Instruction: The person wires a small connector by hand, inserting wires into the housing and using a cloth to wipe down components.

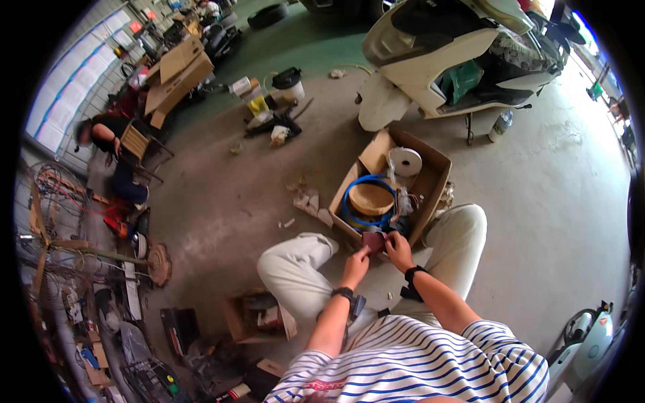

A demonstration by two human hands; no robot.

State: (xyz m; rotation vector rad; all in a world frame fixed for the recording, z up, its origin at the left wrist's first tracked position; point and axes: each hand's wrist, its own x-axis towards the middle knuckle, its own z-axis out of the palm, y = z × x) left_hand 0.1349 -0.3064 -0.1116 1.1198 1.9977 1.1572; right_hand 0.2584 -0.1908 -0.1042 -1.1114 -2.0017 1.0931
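Note:
Between my two hands is a small dark red sheet (pixel 373 242), held over the near edge of an open cardboard box (pixel 434 196). My left hand (pixel 356 263) pinches its left side, and my right hand (pixel 399 251) grips its right side. Inside the box lie a white roll (pixel 406 162), a blue coiled hose (pixel 347 200) and a round tan piece (pixel 371 199) within the coil. Clear plastic wrapping (pixel 405 201) sits right of the coil. What lies deeper in the box is hidden.
A pale scooter (pixel 430 67) stands beyond the box, with a clear bottle (pixel 500 125) beside it. Another cardboard box (pixel 243 321) is at my left. Far left, a person (pixel 111 138) is by a wooden chair (pixel 135 141). A white bucket (pixel 290 86) and tools lie ahead.

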